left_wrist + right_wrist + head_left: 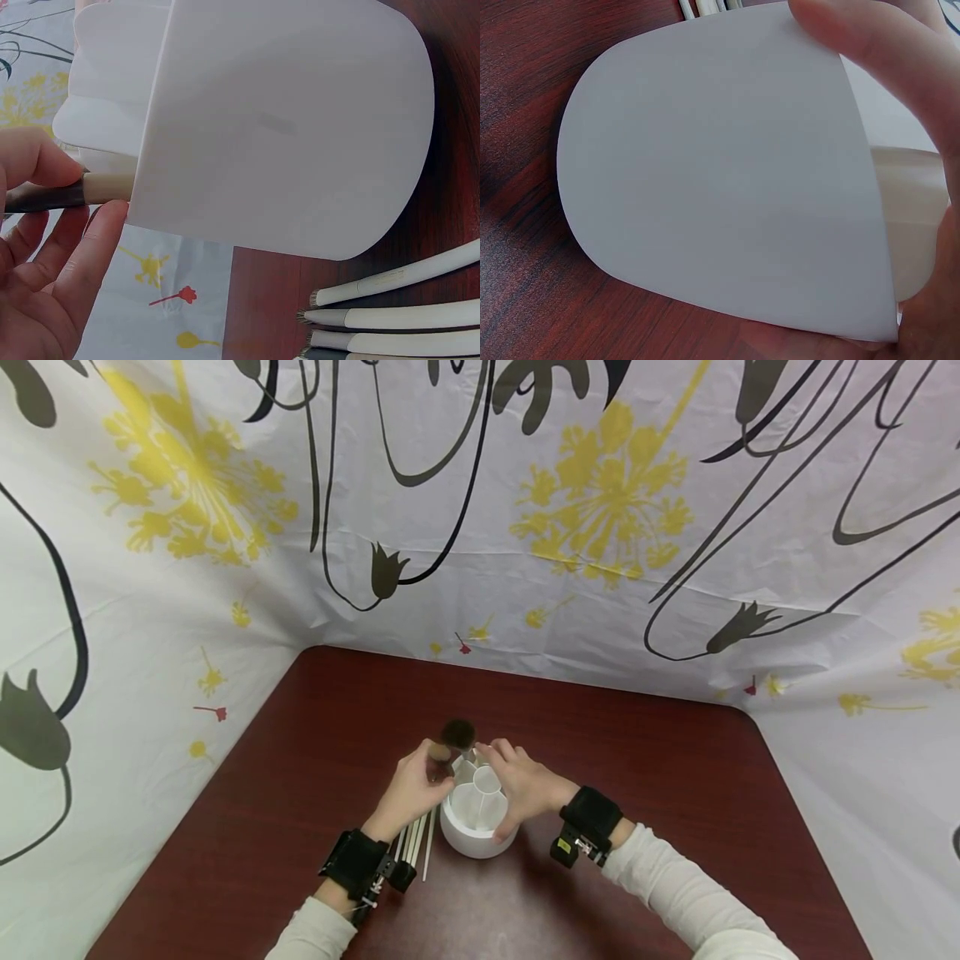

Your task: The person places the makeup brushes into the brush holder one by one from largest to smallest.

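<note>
Pale sleeves [682, 885] frame the action closest in, and just beyond them it's all on the white holder [468, 843], upright on the dark red table [637, 735]. Left hand [412, 789]: thumb and fingers close together, pinching a brush [109, 187] right at the holder's rim, its tan part running out of sight behind that rim. Which compartment? Can't tell. Dark bristles [458, 733] show just above those fingertips. Right hand [528, 785] now: spread wide round the rim, thumb on the near side, fingers on the far one.

So where's the danger? Should that bracing grip slacken while the brush is pushed sideways, the holder could well slide or tip. A handle coming in crooked might snag on the rim and twist out of the pinch. And mind the loose brushes [416, 835], lying just beside the holder on its left: a low sweep of the black wrist unit [354, 864] could set them rolling.
</note>
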A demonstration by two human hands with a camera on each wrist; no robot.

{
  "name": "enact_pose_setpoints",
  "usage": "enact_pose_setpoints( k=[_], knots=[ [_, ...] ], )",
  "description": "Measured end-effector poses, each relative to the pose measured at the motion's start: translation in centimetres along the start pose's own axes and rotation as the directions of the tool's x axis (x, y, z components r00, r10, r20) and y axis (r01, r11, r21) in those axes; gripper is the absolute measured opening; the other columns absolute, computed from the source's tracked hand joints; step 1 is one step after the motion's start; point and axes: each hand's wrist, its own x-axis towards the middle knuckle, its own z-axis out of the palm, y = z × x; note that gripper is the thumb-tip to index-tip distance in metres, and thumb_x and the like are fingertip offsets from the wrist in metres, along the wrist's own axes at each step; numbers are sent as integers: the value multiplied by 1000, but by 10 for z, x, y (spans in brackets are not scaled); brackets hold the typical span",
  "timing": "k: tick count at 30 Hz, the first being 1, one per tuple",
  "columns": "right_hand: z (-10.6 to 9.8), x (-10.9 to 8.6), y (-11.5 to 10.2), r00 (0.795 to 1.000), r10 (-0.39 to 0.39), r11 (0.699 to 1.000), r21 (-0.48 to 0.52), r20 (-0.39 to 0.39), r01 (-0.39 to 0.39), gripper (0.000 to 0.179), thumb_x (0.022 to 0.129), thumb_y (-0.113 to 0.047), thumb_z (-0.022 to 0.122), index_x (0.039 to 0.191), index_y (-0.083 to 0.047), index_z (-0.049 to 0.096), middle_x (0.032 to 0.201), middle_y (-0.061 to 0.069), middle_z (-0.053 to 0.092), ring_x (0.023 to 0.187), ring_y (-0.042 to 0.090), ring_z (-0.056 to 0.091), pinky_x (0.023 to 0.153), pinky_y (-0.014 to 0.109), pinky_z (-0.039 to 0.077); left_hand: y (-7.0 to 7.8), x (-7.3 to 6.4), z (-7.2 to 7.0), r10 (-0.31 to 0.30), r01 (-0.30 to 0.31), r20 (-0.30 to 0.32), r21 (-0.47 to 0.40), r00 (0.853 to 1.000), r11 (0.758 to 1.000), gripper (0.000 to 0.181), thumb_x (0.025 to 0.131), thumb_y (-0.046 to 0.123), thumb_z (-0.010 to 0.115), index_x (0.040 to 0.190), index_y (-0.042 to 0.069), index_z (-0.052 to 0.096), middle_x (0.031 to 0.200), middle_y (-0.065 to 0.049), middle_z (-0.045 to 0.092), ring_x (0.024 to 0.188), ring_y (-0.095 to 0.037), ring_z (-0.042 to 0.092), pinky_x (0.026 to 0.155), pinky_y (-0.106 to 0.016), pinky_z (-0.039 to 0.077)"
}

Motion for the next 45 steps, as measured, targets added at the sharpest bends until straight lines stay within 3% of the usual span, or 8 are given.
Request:
enact_pose_setpoints(
  k=[18, 25, 30, 36, 45],
  knots=[
    [0, 0, 1, 1000, -20, 1000, -1, -2, 20, 124, 44, -44, 86, 141, -5, 20, 127, 12, 34, 102, 29, 42, 70, 33, 48, 1, -1, -4, -19, 17, 76, 37, 997, 999, 33, 73, 1, 67, 102, 7, 52, 86, -4, 61, 76, -13, 61, 61, -21, 48],
    [2, 0, 1, 1000, -22, 1000, 6, -5, 22, 125, 44, -45, 86, 142, -5, 20, 128, 13, 32, 103, 30, 41, 71, 34, 48, -1, -3, -10, 20, -24, 86, 38, 996, 999, 34, 72, -1, 66, 102, 7, 51, 89, -4, 58, 80, -15, 61, 66, -23, 50],
    [1, 1, 2, 1000, -9, 1000, 11, 4, 9, 126, 44, -46, 86, 142, -5, 19, 130, 14, 31, 107, 31, 40, 73, 34, 48, -5, -3, -18, 19, -30, 128, 77, 992, 997, 43, 68, -4, 68, 106, 6, 50, 98, -7, 57, 90, -19, 60, 70, -28, 50],
    [-1, 2, 1, 1000, -6, 999, 34, 9, 6, 125, 45, -45, 86, 142, -4, 19, 132, 17, 29, 109, 36, 40, 72, 38, 49, -13, -3, -34, -2, -28, 196, 153, 981, 988, 50, 66, -4, 68, 111, 6, 48, 103, -7, 56, 91, -19, 56, 76, -34, 48],
    [-2, -1, -1, 999, 13, 998, 55, 37, -15, 126, 47, -46, 85, 144, -8, 15, 149, 15, 12, 112, 39, 39, 69, 43, 49, -25, -7, -53, -65, 22, 191, 219, 979, 975, 43, 76, 1, 65, 115, 1, 49, 111, -15, 53, 99, -31, 53, 77, -38, 46]
  ],
)
